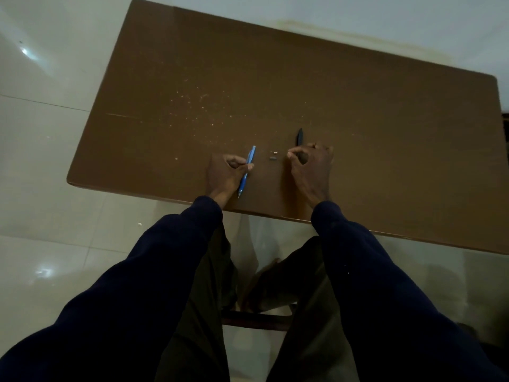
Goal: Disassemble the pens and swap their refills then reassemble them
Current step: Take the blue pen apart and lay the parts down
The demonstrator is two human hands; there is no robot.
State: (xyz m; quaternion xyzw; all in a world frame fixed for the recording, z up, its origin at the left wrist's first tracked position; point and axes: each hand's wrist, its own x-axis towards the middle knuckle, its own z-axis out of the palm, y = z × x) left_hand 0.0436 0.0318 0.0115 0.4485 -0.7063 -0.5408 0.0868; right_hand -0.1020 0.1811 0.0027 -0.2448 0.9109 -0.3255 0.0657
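A blue pen (248, 169) lies slanted near the front edge of the brown table (275, 78), its tip toward me. My left hand (224, 175) grips the pen around its middle. A black pen (299, 137) points away from me, its near end hidden under my right hand (311, 166), whose fingers are curled around it. Two small dark pen parts (273, 156) lie on the table between my hands.
The table's front edge runs just under my wrists. Pale specks dot the table's middle. A glossy white tiled floor (41, 161) surrounds the table. My legs and a dark stool bar (256, 318) are below.
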